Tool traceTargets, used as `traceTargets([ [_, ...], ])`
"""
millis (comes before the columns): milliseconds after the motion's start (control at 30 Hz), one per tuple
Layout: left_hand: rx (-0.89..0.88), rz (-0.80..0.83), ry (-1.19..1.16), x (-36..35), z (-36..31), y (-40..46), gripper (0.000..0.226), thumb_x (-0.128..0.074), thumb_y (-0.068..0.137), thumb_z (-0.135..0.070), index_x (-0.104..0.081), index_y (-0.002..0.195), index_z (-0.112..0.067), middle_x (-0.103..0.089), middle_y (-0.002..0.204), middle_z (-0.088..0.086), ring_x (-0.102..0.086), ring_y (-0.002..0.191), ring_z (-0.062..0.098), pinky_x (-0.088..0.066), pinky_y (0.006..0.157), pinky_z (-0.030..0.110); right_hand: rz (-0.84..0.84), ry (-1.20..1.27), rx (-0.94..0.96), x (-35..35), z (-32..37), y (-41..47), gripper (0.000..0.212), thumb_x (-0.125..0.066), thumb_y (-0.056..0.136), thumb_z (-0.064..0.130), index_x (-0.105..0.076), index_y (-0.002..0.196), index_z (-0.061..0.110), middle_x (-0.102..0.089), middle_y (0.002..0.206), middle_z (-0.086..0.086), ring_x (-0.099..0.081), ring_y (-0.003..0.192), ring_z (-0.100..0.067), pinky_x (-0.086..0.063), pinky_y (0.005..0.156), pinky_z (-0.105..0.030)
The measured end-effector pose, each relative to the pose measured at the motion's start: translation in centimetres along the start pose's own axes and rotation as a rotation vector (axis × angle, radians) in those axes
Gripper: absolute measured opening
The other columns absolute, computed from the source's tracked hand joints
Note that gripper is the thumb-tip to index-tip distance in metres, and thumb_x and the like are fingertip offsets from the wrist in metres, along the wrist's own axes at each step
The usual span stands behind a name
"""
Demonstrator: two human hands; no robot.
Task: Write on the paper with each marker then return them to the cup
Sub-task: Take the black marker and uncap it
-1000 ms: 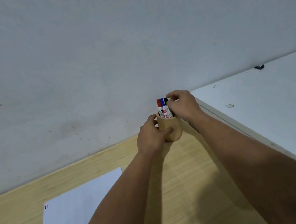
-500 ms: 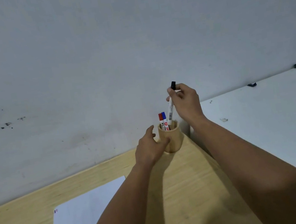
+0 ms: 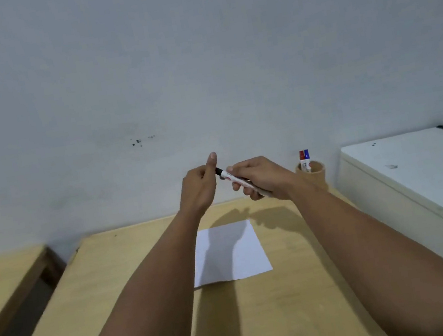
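Above a wooden table (image 3: 134, 283) with paper (image 3: 229, 253), the right hand (image 3: 259, 179) clamps a black marker (image 3: 230, 178); the left hand (image 3: 201, 188), fingers loosely curled, reaches its cap, probably to uncap it.

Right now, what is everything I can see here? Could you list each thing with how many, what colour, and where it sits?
Light wooden table: one, tan, centre, under the arms.
White paper sheet: one, flat on the table's middle.
Round wooden cup: one, tan, table's far right corner.
Red-capped marker: one, upright in the cup.
Blue-capped marker: one, upright in the cup, beside the red one.
Black-capped white marker: one, held above the paper.
White surface: one, right of the table.
Second wooden surface: one, tan, far left.
Grey wall: behind everything.
Left hand: at the marker's cap end.
Right hand: gripping the marker's barrel.
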State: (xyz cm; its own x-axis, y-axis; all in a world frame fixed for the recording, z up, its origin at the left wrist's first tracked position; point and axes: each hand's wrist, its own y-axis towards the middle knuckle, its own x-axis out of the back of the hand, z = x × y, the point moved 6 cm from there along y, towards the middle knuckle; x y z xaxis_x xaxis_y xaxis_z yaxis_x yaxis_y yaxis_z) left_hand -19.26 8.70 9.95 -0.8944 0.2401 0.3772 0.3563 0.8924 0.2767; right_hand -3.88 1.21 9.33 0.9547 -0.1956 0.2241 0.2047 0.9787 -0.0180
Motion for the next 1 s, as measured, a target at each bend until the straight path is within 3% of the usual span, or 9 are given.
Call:
traceTargets([
  [167, 0.028, -0.035, 0.039, 6.7, 3.3, -0.5, 0.061, -0.046, 0.107, -0.047, -0.047, 0.059, -0.010, -0.040, 0.058, 0.003, -0.033, 0.052, 0.016, -0.027, 0.052, 0.031, 0.100, -0.043, 0.002, -8.1, 0.3, 1.9, 0.036, -0.067, 0.105, 0.036, -0.082, 0.103, 0.004, -0.065, 0.076, -0.004, -0.047, 0.054, -0.013, -0.039, 0.052, -0.025],
  [300, 0.095, -0.065, 0.087, 10.5, 6.3, 0.4, 0.051, -0.046, 0.106, -0.041, -0.051, 0.069, -0.007, -0.042, 0.068, 0.012, -0.033, 0.058, 0.022, -0.026, 0.052, 0.032, 0.057, -0.178, 0.170, -12.1, 0.6, 3.6, 0.034, -0.070, 0.104, 0.038, -0.083, 0.097, 0.008, -0.062, 0.063, 0.005, -0.045, 0.054, -0.015, -0.040, 0.055, -0.025],
  [400, 0.146, -0.107, 0.055, 11.6, 8.4, 0.8, 0.050, -0.047, 0.105, -0.039, -0.046, 0.065, -0.010, -0.038, 0.067, 0.009, -0.028, 0.053, 0.019, -0.025, 0.054, 0.032, 0.005, -0.327, 0.317, -14.0, 0.7, 4.6, 0.046, -0.069, 0.104, 0.040, -0.075, 0.080, 0.001, -0.050, 0.062, -0.003, -0.037, 0.058, -0.017, -0.033, 0.057, -0.028],
  [533, 0.224, -0.106, -0.076, 11.3, 11.2, 1.7, 0.044, -0.048, 0.103, -0.036, -0.043, 0.067, -0.011, -0.033, 0.065, 0.005, -0.025, 0.052, 0.017, -0.024, 0.053, 0.032, 0.007, -0.434, 0.409, -15.3, 0.1, 5.8, 0.054, -0.064, 0.108, 0.033, -0.051, 0.057, 0.021, -0.030, 0.060, 0.001, -0.025, 0.059, -0.016, -0.023, 0.058, -0.034],
  [633, 0.283, -0.159, -0.135, 10.8, 13.3, 2.4, 0.043, -0.048, 0.101, -0.034, -0.044, 0.066, -0.009, -0.032, 0.060, 0.001, -0.026, 0.053, 0.019, -0.025, 0.056, 0.033, 0.029, -0.569, 0.427, -15.5, -0.7, 7.0, 0.049, -0.060, 0.110, 0.029, -0.054, 0.067, 0.004, -0.031, 0.058, 0.002, -0.025, 0.056, -0.016, -0.021, 0.056, -0.033],
  [700, 0.331, -0.313, -0.114, 12.6, 14.9, 2.9, 0.048, -0.046, 0.101, -0.033, -0.040, 0.057, -0.013, -0.033, 0.055, 0.001, -0.031, 0.056, 0.025, -0.026, 0.058, 0.033, 0.034, -0.696, 0.415, -14.5, -1.9, 7.6, 0.045, -0.058, 0.110, 0.030, -0.063, 0.076, 0.000, -0.040, 0.059, 0.000, -0.031, 0.056, -0.018, -0.024, 0.056, -0.035],
  [800, 0.236, -0.418, 0.277, 16.3, 16.6, 3.0, 0.057, -0.039, 0.104, -0.043, -0.044, 0.056, -0.013, -0.049, 0.057, 0.007, -0.047, 0.060, 0.031, -0.033, 0.056, 0.034, -0.080, -0.665, 0.334, -11.3, -4.4, 8.0, 0.038, -0.060, 0.109, 0.028, -0.072, 0.082, 0.005, -0.050, 0.061, 0.002, -0.041, 0.057, -0.014, -0.033, 0.060, -0.033],
  [900, 0.092, -0.222, 0.693, 14.7, 17.4, 2.7, 0.060, -0.031, 0.106, -0.054, -0.069, 0.080, -0.015, -0.072, 0.086, 0.009, -0.066, 0.084, 0.035, -0.047, 0.069, 0.037, -0.186, -0.404, 0.202, -9.4, -5.7, 8.5, 0.018, -0.056, 0.109, 0.017, -0.073, 0.104, 0.016, -0.063, 0.075, -0.001, -0.051, 0.057, -0.007, -0.044, 0.059, -0.025],
  [1000, -0.027, 0.007, 1.014, 10.6, 18.2, 1.4, 0.052, -0.029, 0.106, -0.052, -0.067, 0.095, -0.018, -0.071, 0.095, 0.009, -0.068, 0.091, 0.035, -0.042, 0.069, 0.037, -0.198, 0.022, 0.059, -9.9, -5.8, 8.5, 0.026, -0.047, 0.109, 0.006, -0.061, 0.120, 0.024, -0.065, 0.091, -0.010, -0.055, 0.059, -0.016, -0.048, 0.052, -0.027],
])
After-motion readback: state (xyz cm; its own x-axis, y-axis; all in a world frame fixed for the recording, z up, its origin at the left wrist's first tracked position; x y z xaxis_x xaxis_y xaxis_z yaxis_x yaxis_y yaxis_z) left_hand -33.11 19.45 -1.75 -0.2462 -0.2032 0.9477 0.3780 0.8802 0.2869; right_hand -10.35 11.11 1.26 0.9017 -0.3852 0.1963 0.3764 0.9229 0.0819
